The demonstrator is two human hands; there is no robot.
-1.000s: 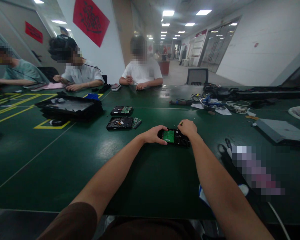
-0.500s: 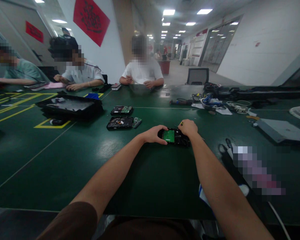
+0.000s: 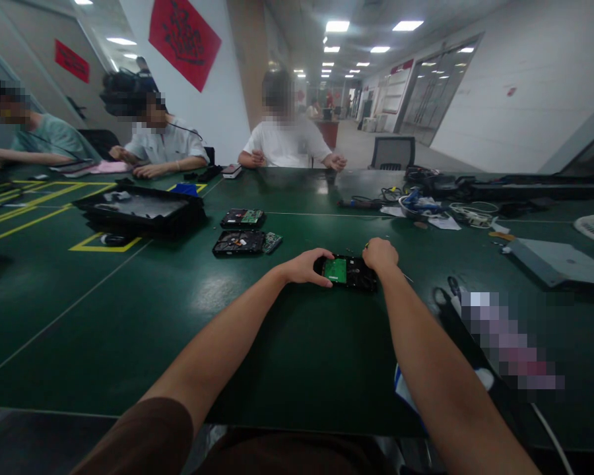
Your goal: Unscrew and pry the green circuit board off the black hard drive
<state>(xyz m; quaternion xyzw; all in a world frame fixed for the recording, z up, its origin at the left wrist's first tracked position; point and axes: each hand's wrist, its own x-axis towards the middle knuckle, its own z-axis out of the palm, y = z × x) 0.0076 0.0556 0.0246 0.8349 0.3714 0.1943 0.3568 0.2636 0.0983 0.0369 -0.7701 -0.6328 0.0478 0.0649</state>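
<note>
A black hard drive (image 3: 360, 273) with a green circuit board (image 3: 335, 270) lies flat on the green table in front of me. My left hand (image 3: 307, 268) grips its left end, thumb on the near edge and fingers on the far edge. At the drive's far right corner, my right hand (image 3: 382, 254) is closed around what looks like a screwdriver (image 3: 408, 278). Only a bit of its yellow end and a thin shaft pointing right show; my fingers hide the rest. Tiny screw-like bits lie just beyond the drive.
Left of my hands lie two more hard drives (image 3: 238, 243) and a loose circuit board (image 3: 272, 243). Farther left stands a black tray (image 3: 141, 210). Cables (image 3: 418, 203), a grey metal case (image 3: 559, 258) and a blurred-out item (image 3: 512, 343) are to the right. Several people sit around the table.
My right hand has shifted slightly right, off the drive's top toward its corner, and more of the thin shaft shows. The left hand stays put. The person opposite has moved one hand outward.
</note>
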